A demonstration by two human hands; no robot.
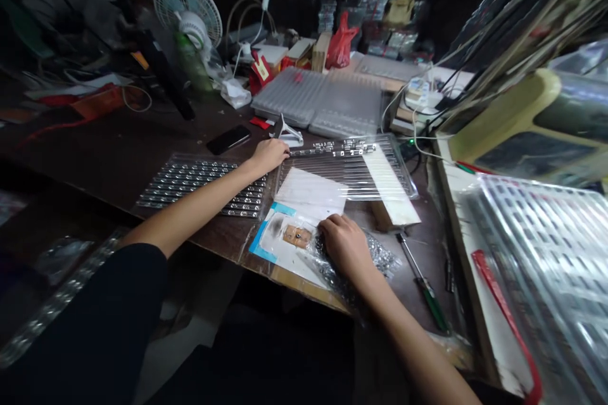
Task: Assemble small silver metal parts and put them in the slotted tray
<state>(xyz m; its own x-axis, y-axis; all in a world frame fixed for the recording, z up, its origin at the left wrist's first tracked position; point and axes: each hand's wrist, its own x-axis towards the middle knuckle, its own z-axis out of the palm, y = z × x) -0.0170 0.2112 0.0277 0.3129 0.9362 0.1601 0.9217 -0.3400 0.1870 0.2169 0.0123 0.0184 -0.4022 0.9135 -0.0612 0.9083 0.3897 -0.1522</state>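
Note:
My left hand (270, 155) is closed at the left end of a clear plastic strip of small shiny metal parts (349, 150), which lies across the back of a clear ribbed tray (356, 178). Close to me, my right hand (346, 242) rests with curled fingers on an open clear bag of small dark metal parts (382, 259); what its fingertips hold is hidden. Left of that hand, a small brown block with a round metal piece (297, 236) sits on a white board edged with blue tape (261, 245). A white sheet (311, 188) lies between my hands.
A filled ribbed tray (175, 180) lies under my left forearm. A white-topped block (392, 186) and a green-handled screwdriver (425, 291) are on the right. Behind are a phone (228, 139), clear trays (289, 95) and a fan (187, 12). Stacked trays (551, 247) stand far right.

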